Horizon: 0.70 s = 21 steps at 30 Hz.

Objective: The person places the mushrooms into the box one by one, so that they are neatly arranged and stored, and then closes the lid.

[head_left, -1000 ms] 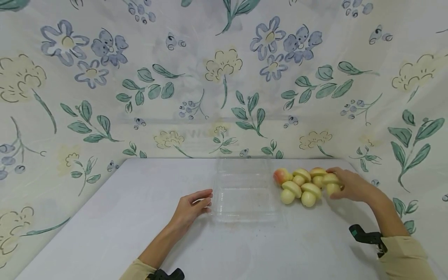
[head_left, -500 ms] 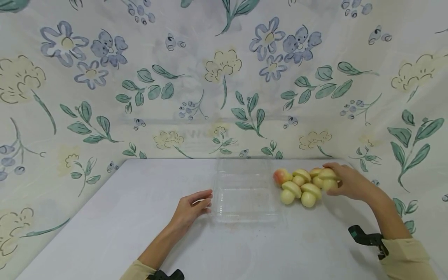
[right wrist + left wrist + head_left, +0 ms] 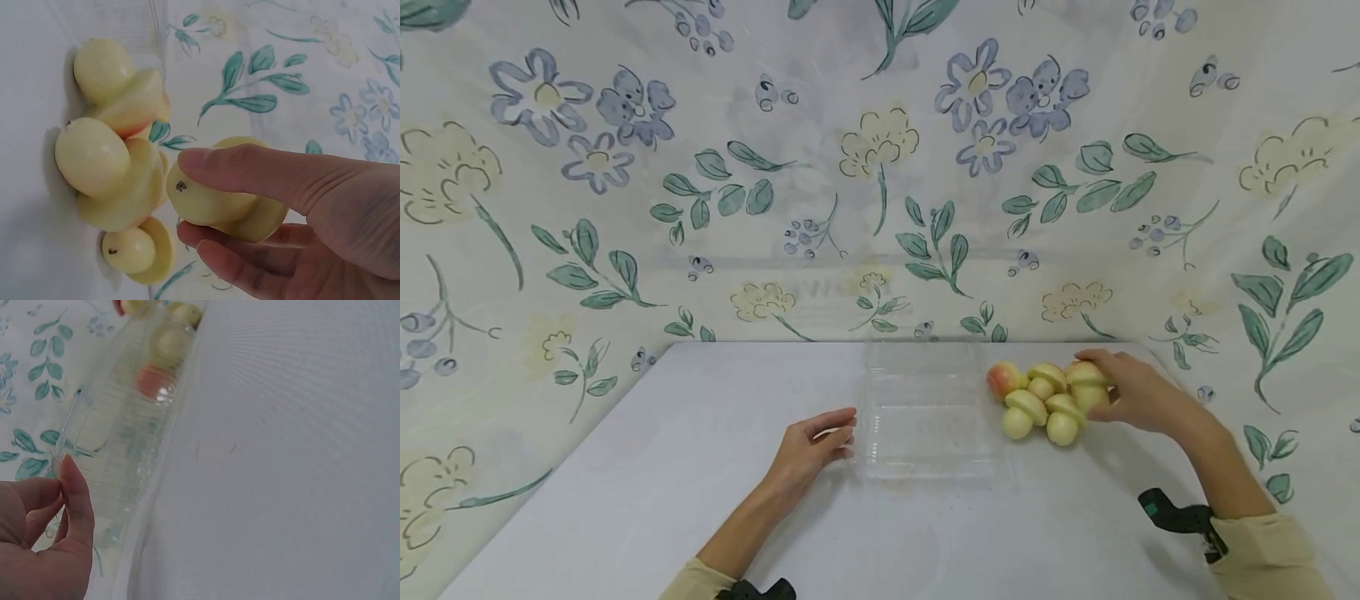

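A clear plastic box (image 3: 928, 442) with a raised lid stands on the white table. My left hand (image 3: 811, 446) is at its left side, thumb and finger pinching the rim, as the left wrist view shows. At the box's right lies a cluster of pale yellow, mushroom-shaped fruits (image 3: 1018, 423), some with a red blush. My right hand (image 3: 1138, 392) holds one mushroom-shaped fruit (image 3: 206, 200) between thumb and fingers, at the cluster's right end. In the right wrist view its dark blossom end faces out beside the thumb, and the fingers curl beneath it.
The white table (image 3: 625, 492) reaches back to a floral cloth (image 3: 820, 192) hanging behind it. A red-blushed fruit (image 3: 1002, 379) lies close to the box's right wall. Black wrist cameras (image 3: 1172, 510) sit on both forearms.
My right hand has moved left with the fruit it holds, closer over the cluster, overlapping a fruit behind it. My left hand stays at the box.
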Each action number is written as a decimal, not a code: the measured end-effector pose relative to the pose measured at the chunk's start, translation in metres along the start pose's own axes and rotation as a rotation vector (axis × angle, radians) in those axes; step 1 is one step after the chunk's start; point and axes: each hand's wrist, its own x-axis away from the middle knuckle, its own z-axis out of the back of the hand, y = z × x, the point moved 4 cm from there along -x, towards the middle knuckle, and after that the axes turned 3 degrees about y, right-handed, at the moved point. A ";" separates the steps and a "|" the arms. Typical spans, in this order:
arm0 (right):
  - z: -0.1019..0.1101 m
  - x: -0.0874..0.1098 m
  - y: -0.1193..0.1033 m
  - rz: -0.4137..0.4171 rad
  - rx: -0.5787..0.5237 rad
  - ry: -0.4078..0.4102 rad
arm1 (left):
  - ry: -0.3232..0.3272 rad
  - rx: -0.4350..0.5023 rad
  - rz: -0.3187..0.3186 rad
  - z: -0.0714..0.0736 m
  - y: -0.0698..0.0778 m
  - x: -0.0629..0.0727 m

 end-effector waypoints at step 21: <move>-0.023 -0.007 -0.021 0.022 -0.007 -0.046 | 0.009 0.008 0.008 -0.002 0.002 0.001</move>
